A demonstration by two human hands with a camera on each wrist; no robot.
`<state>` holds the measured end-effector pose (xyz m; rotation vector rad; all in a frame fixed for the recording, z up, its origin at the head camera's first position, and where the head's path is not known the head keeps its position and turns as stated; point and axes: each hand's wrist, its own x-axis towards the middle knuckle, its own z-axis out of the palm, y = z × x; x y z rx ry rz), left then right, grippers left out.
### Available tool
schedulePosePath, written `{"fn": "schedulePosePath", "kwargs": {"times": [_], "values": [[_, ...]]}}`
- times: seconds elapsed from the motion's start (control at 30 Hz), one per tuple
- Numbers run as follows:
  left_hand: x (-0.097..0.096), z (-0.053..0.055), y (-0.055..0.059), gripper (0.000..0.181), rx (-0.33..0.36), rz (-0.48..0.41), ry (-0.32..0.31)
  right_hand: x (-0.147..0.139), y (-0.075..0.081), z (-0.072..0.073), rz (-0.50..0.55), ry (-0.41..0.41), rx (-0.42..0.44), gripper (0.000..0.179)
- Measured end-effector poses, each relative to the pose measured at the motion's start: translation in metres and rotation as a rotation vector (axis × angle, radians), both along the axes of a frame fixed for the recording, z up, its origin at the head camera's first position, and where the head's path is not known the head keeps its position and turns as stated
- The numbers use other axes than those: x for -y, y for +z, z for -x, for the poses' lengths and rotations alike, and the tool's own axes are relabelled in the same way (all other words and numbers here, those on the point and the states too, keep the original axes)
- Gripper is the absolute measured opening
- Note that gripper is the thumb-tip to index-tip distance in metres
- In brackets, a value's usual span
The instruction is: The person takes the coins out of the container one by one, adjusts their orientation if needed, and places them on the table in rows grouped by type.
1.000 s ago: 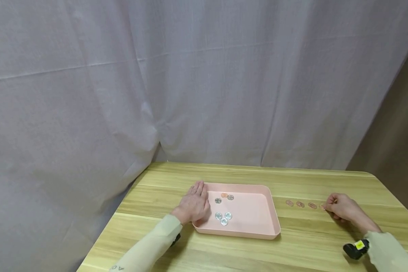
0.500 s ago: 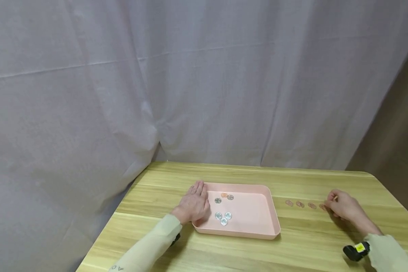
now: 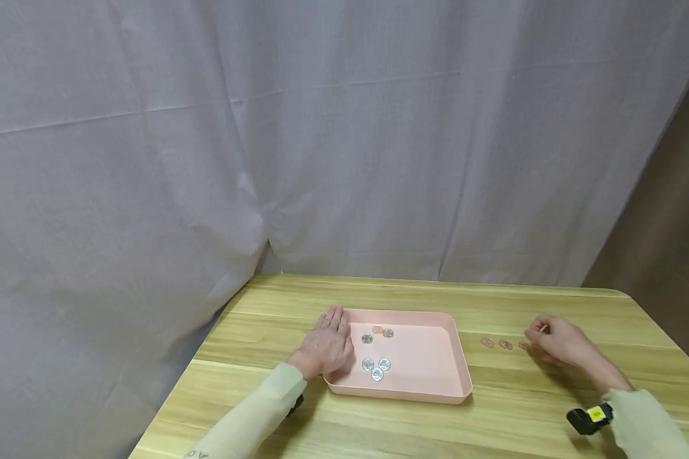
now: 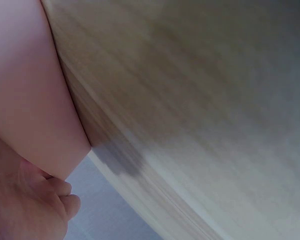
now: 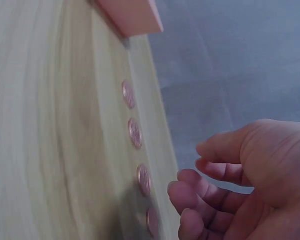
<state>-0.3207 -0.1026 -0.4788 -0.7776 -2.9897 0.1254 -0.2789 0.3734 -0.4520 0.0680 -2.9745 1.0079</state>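
My left hand [image 3: 326, 344] lies with straight fingers against the left wall of a shallow pink tray [image 3: 430, 396]. In the left wrist view, part of this hand [image 4: 32, 210] touches the tray's outer side [image 4: 35, 90]. Silver coins [image 3: 377, 375] and one copper-coloured coin [image 3: 377, 329] sit inside the tray. To its right, several copper-coloured coins form a row, the nearest to the tray being one coin [image 3: 487, 343]. My right hand [image 3: 563, 341] hovers above the row's right end, hiding part of it. In the right wrist view its loosely curled fingers [image 5: 190, 195] hold nothing, beside the coins [image 5: 144, 179].
Everything stands on a wooden table [image 3: 390, 433]. Behind it hangs a grey cloth [image 3: 344, 159], reaching down to the table's far edge. A black device with a yellow label [image 3: 590, 419] is worn at the right wrist.
My right hand released the copper-coloured coin at the row's right end, drew its fingertips off, then shifted left over the row. The left hand and tray stay in place.
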Motion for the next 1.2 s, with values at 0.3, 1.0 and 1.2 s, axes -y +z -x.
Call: {"fn": "schedulePosePath", "kwargs": {"times": [0.3, 1.0, 1.2], "values": [[0.0, -0.001, 0.0, 0.062, 0.006, -0.004, 0.001, 0.032, 0.007, 0.004, 0.057, 0.033, -0.006, 0.023], [-0.001, -0.002, 0.0, 0.062, 0.003, -0.007, 0.007, 0.096, 0.02, 0.025, 0.116, 0.114, 0.016, 0.024], [-0.001, -0.001, 0.0, 0.062, -0.003, -0.001, -0.001, 0.115, 0.024, 0.031, 0.124, 0.149, 0.02, 0.023]]}}
